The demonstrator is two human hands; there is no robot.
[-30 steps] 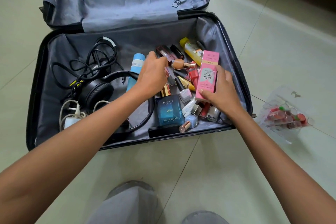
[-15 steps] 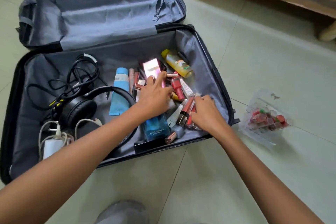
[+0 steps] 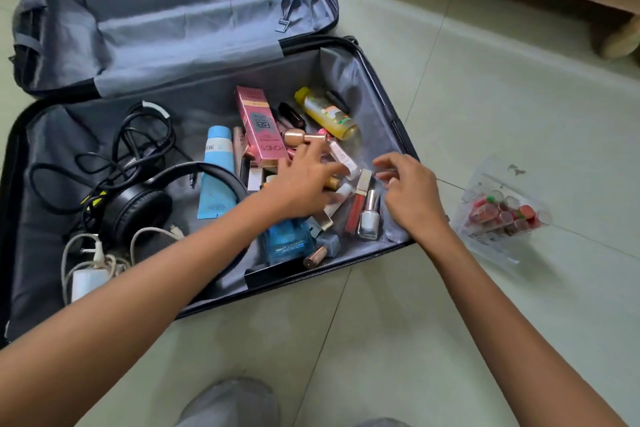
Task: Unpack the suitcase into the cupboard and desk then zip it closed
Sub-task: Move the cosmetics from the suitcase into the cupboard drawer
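The suitcase [image 3: 367, 87] lies open on the floor [image 3: 450, 305], its lid flat on the far side. The left hand [image 3: 304, 180] reaches into the right half, grip wide, fingers spread over the cosmetics [image 3: 356, 210] just near of a pink box [image 3: 261, 125]. The right hand [image 3: 410, 192] hovers beside it, fingers curled; whether that grip has hold of anything I cannot tell. Headphones [image 3: 135, 208] and cables [image 3: 138, 139] fill the left half. A clear case [image 3: 502, 215] sits on the floor, right of the suitcase.
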